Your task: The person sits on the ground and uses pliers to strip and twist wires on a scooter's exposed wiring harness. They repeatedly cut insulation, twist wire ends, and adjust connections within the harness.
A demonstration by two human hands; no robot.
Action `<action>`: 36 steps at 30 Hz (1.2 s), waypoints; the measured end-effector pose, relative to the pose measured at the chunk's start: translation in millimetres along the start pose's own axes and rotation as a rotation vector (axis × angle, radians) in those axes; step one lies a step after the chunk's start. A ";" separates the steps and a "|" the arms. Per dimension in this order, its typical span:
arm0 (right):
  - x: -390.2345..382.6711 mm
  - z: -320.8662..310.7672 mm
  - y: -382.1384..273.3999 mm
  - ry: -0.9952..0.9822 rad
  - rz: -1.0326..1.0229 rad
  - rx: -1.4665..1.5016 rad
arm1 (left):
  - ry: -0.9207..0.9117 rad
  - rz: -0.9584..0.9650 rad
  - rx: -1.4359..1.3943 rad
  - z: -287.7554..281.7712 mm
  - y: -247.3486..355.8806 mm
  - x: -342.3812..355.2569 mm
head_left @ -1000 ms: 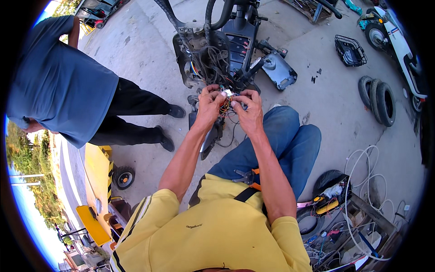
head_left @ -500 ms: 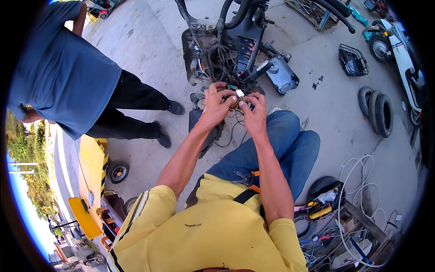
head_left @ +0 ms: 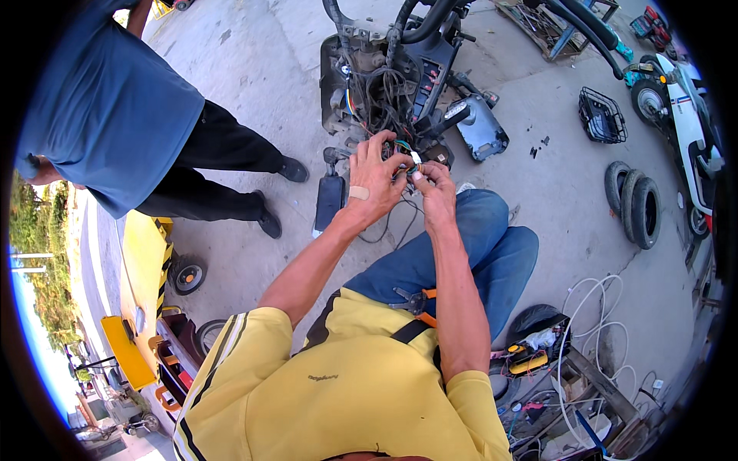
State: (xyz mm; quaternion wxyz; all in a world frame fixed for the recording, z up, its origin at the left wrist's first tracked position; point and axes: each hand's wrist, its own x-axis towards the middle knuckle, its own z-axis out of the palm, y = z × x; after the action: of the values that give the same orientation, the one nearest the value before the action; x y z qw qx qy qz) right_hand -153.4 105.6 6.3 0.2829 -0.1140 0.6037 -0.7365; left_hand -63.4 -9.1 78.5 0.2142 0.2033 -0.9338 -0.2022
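A bundle of thin coloured wires with a white plug connector [head_left: 416, 157] is between my hands, in front of the stripped front end of a scooter [head_left: 377, 84]. My left hand [head_left: 373, 180], a plaster on its back, has its fingers bent round the wires from the left. From the right, my right hand [head_left: 437, 192] pinches at the connector, thumb and forefinger close to it. The fingertips partly cover the wires. More dark cables [head_left: 384, 96] hang from the scooter's frame above. On my lap rests a pair of pliers [head_left: 415, 301] with orange handles.
Another person [head_left: 127, 115] stands at my left. A dark floor panel [head_left: 480, 131], a black wire basket [head_left: 602, 115] and several tyres [head_left: 646, 213] lie on the concrete. A white scooter [head_left: 684, 115] is parked far right. White hose [head_left: 603, 323] coils above scrap at lower right.
My left hand has turned, its back and plaster now showing more, with the fingers shifted over the wires. The connector stays between both hands. The whole view has shifted slightly.
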 end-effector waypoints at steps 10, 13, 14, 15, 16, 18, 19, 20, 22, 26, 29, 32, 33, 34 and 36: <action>3.7 -0.5 -1.3 -0.013 -0.080 -0.073 | 0.038 0.134 0.135 -16.8 7.8 1.2; 5.2 -2.7 -5.0 -0.007 -0.124 -0.165 | -0.008 0.143 0.149 -26.3 13.0 5.5; 7.1 -3.8 -6.0 -0.011 -0.132 -0.191 | -0.019 0.141 0.146 -27.3 13.4 6.4; 7.8 -3.3 -10.1 -0.015 -0.140 -0.216 | -0.027 0.116 0.121 -26.9 11.4 6.3; 7.0 -2.7 -13.6 -0.010 -0.145 -0.238 | -0.034 0.090 0.095 -25.6 7.6 5.4; 3.1 -1.9 -20.2 0.004 -0.154 -0.283 | -0.032 0.061 0.046 -23.5 0.3 4.3; 2.9 -2.4 -20.1 0.004 -0.138 -0.283 | -0.022 0.056 0.024 -22.8 -3.8 4.8; 3.3 -2.7 -19.9 0.003 -0.122 -0.282 | -0.012 0.051 0.002 -21.6 -6.8 5.4; 3.7 -2.7 -20.0 -0.020 -0.083 -0.256 | -0.001 0.051 -0.007 -20.5 -9.9 6.8; 5.5 -5.3 -9.0 -0.042 0.033 -0.064 | -0.014 0.047 -0.085 -12.9 -18.1 9.8; 6.1 -6.2 -17.7 -0.047 0.090 -0.023 | -0.038 0.182 -0.138 -12.3 -16.6 6.5; 4.4 -7.2 -32.4 -0.044 0.078 -0.078 | -0.022 0.242 -0.131 -16.7 -10.7 -1.4; 4.8 -7.7 -34.8 -0.039 0.064 -0.100 | -0.034 0.258 -0.109 -17.8 -7.9 -3.0; 4.8 -8.9 -35.8 -0.042 0.053 -0.117 | -0.046 0.274 -0.088 -19.0 -4.8 -4.5; 4.4 -9.8 -37.3 -0.054 0.033 -0.149 | -0.038 0.307 -0.021 -18.9 1.1 -8.9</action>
State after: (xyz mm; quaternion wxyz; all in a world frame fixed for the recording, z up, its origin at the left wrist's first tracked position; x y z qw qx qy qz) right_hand -172.4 115.4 38.7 0.3020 -0.1446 0.6509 -0.6813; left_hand -47.3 -9.5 91.8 0.2267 0.0522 -0.9556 -0.1808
